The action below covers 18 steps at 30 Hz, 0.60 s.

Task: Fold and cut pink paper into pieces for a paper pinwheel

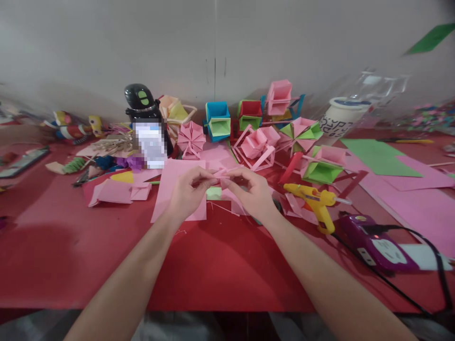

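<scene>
Both hands meet above the middle of the red table (227,265), pinching a small folded piece of pink paper (222,173) between thumbs and fingertips. My left hand (190,189) grips its left end, over a flat pink sheet (170,192). On the right end, my right hand (252,192) is closed in the same way. The fingers hide much of the paper, so its exact shape cannot be made out. Just below the fingertips lies a light green paper piece (213,193), with thin pink scraps close by.
Folded-paper models, including a pink wheel (191,138) and a blue-green box (218,118), line the wall. A phone (151,144) leans on a black figure (142,102). A yellow glue gun (316,201), a corded purple power strip (378,244) and a white cup (343,121) stand right.
</scene>
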Each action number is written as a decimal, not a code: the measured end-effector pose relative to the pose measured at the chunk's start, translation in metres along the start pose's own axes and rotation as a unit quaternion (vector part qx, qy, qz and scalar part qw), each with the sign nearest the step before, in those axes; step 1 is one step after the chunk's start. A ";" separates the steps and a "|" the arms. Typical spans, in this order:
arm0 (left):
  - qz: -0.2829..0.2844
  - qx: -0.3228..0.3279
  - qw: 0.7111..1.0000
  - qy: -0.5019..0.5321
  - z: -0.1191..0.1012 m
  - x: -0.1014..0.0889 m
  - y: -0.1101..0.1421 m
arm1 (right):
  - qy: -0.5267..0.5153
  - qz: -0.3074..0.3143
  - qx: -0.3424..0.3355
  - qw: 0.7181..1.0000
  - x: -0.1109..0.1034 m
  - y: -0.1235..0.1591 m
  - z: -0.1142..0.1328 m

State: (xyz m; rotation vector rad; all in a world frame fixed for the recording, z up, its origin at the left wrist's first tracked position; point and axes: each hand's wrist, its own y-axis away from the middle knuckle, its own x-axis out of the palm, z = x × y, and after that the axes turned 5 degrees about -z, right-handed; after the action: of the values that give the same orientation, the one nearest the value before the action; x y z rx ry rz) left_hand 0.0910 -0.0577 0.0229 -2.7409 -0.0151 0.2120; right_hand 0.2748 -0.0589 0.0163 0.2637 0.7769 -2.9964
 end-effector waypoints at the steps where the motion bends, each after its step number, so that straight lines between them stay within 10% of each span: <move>1: -0.005 -0.003 1.000 0.004 -0.002 0.000 0.000 | 0.010 -0.004 -0.008 1.000 0.000 0.000 0.000; 18: -0.005 -0.022 1.000 -0.014 -0.014 0.000 0.001 | 0.076 -0.019 -0.084 0.993 -0.004 -0.003 0.000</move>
State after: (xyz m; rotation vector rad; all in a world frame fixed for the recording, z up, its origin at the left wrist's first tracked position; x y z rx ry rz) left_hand 0.0926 -0.0644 0.0355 -2.7801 -0.0425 0.2513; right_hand 0.2782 -0.0564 0.0182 0.4790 1.0517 -2.9484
